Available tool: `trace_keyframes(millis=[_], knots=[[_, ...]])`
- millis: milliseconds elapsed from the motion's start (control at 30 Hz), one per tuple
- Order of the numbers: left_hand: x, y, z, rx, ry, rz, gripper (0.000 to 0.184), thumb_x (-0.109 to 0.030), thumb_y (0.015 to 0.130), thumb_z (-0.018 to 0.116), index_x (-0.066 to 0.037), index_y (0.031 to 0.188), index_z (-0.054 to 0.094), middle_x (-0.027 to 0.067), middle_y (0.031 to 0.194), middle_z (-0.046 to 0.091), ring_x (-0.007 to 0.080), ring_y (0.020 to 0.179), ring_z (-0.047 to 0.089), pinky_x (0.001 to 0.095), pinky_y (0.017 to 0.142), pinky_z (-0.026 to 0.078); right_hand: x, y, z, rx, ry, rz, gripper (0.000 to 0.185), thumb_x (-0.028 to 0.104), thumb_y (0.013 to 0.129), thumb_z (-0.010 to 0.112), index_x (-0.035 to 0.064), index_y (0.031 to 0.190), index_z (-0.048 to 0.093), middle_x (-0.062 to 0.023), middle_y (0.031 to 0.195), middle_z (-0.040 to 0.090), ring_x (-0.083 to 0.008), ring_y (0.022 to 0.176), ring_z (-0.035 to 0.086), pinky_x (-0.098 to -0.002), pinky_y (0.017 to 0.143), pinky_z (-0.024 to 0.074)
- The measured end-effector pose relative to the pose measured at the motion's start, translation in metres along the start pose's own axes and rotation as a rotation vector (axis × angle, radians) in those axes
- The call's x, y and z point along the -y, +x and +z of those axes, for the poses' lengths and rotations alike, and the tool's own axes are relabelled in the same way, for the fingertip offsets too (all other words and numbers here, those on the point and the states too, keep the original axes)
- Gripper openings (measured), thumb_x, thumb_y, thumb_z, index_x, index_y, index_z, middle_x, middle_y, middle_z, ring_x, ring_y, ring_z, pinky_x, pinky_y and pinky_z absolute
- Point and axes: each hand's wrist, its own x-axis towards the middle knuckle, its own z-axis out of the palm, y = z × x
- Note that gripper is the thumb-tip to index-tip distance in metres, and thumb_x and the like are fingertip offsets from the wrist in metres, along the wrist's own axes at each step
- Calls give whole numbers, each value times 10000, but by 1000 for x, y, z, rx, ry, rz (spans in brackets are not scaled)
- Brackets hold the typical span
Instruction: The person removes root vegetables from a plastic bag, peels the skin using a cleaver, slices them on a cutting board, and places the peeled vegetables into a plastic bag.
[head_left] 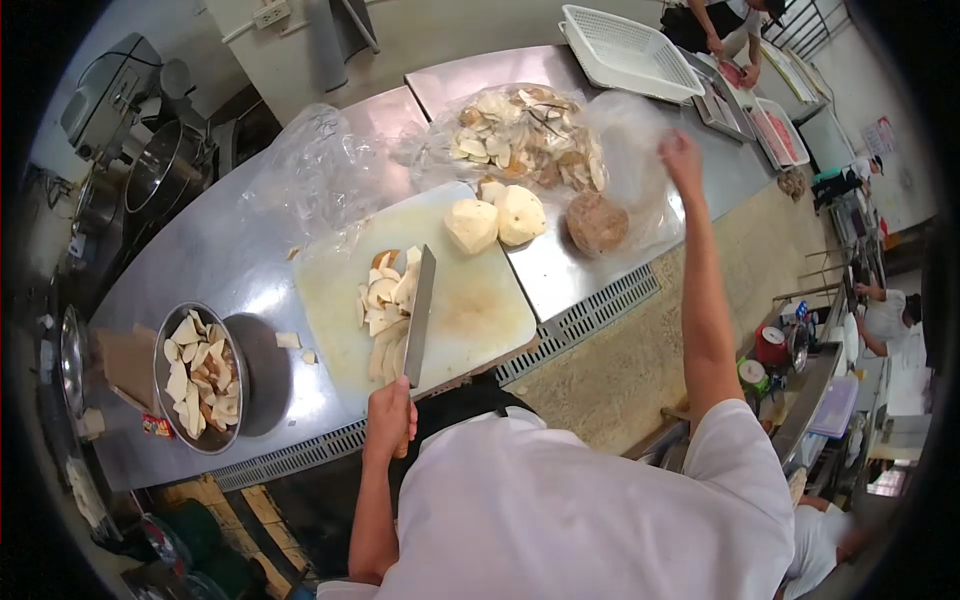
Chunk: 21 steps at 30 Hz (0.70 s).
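My left hand grips the handle of a cleaver, its blade over the cutting board beside a pile of pale slices. Two peeled round roots, a left one and a right one, rest at the board's upper edge. Right of them lies a brown unpeeled root, by a clear plastic bag. My right hand is raised at that bag's upper right side; its fingers are blurred, and whether they hold the plastic is unclear.
A metal bowl of cut pieces stands at the left. Clear plastic and a bag of peelings lie beyond the board. White baskets sit at the far right end. A co-worker's hands handle red meat there.
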Motion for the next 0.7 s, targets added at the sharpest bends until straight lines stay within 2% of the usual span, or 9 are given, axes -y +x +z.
trace_keyframes(millis=[33,100,167,267,400,500,600,667,700], knots=[[-11,-9,1,-31,74,12,533,-438,1087,484,-1,805,595,55,563,541,138,430,537,305,404,446,6,0,-27,-8,119,159,334,138,861,694,7,1168,691,-110,1009,723,-168,793,690,-325,766,561],[-20,-13,2,-48,153,24,510,-407,1080,523,34,866,664,71,565,554,142,451,552,323,433,458,13,-17,-68,-39,89,160,331,177,874,711,19,1164,689,-85,996,715,-154,773,682,-310,748,557],[-20,-12,-5,-258,416,387,405,-327,1030,631,55,1123,726,124,597,602,195,498,595,364,511,482,11,-44,-90,-69,63,156,332,216,887,728,31,1159,687,-60,984,707,-140,753,675,-295,729,553],[-57,-3,-14,-385,763,467,435,-274,967,709,44,1263,685,168,641,637,271,546,630,389,583,501,10,-89,-108,-59,211,396,329,219,890,756,60,1167,681,-32,1017,707,-140,779,675,-284,715,552],[-39,52,-16,-512,877,660,398,-221,901,760,15,1219,721,193,741,699,345,628,673,429,619,524,25,-156,-74,-96,486,88,489,164,795,855,94,1229,641,-63,1211,629,-155,1010,649,-279,731,556],[-42,73,-13,-478,953,523,385,-206,878,773,-6,1205,735,182,800,700,365,729,677,451,721,532,97,-210,-29,-125,91,-213,576,137,722,861,125,1256,646,-132,1413,465,-261,1217,556,-368,821,558],[-66,79,-8,-410,1064,448,394,-221,884,775,-12,1216,732,194,933,686,363,890,661,462,841,520,133,-252,11,67,84,-205,556,98,751,817,140,1280,651,-165,1505,408,-348,1282,525,-424,975,505],[-99,70,18,-451,987,835,402,-220,910,758,-9,1250,715,223,1082,666,351,1001,647,448,870,525,147,-273,31,89,103,-173,547,51,769,779,138,1293,650,-190,1519,393,-402,1331,498,-451,1042,473],[-117,69,34,-246,789,803,460,-225,937,739,-27,1345,662,208,1226,617,332,1129,606,436,904,535,153,-284,39,81,104,-166,547,51,769,779,138,1293,650,-190,1519,393,-402,1331,498,-451,1042,473]])
